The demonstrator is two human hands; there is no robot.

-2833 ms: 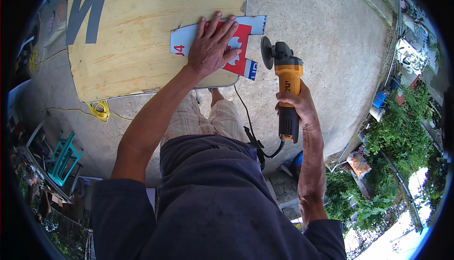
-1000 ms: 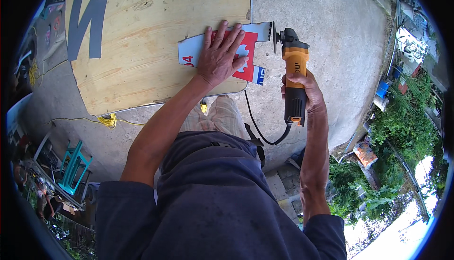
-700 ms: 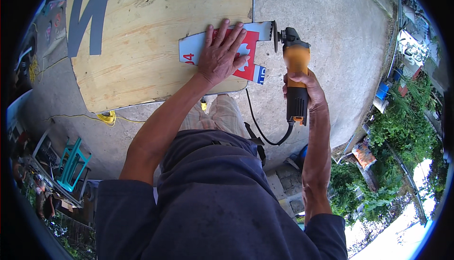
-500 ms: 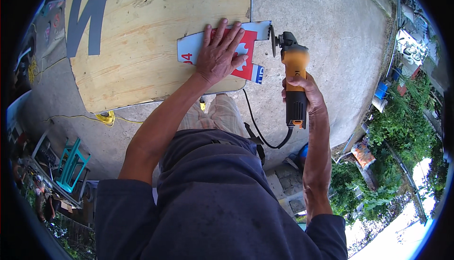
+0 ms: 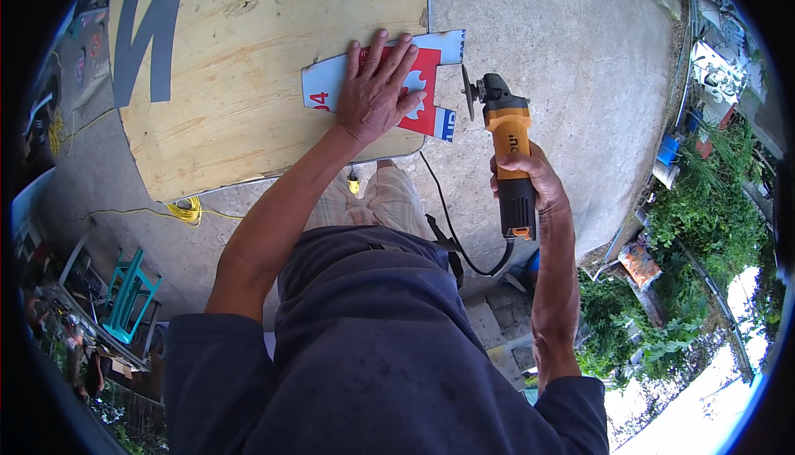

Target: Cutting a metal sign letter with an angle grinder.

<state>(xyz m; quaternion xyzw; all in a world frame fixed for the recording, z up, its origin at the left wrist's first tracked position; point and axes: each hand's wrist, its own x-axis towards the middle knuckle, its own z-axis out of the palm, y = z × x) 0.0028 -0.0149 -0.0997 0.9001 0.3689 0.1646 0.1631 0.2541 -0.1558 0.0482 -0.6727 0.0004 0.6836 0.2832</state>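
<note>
My left hand [image 5: 375,91] lies flat, fingers spread, pressing a cut sheet piece [image 5: 326,82] onto the wooden tabletop [image 5: 240,66]. The piece is light blue and red with a white shape, and its right end juts past the table edge in two tabs. In my right hand [image 5: 530,175] is an orange and black angle grinder [image 5: 507,124], gripped round its body. Its disc [image 5: 469,93] stands just right of the piece, apart from it, near the gap between the tabs. A black cord [image 5: 447,219] runs from the grinder's lower end.
A grey angular cut-out shape [image 5: 149,41] lies at the tabletop's left. Yellow cord [image 5: 187,211] is coiled on the concrete floor below the table's near edge. A green plastic stool [image 5: 128,298] stands at left. Plants [image 5: 696,231] and clutter line the right side.
The grinder has moved slightly down, and its disc has come away from the upper tab's end. My left hand stays on the piece; the whole view has shifted a little.
</note>
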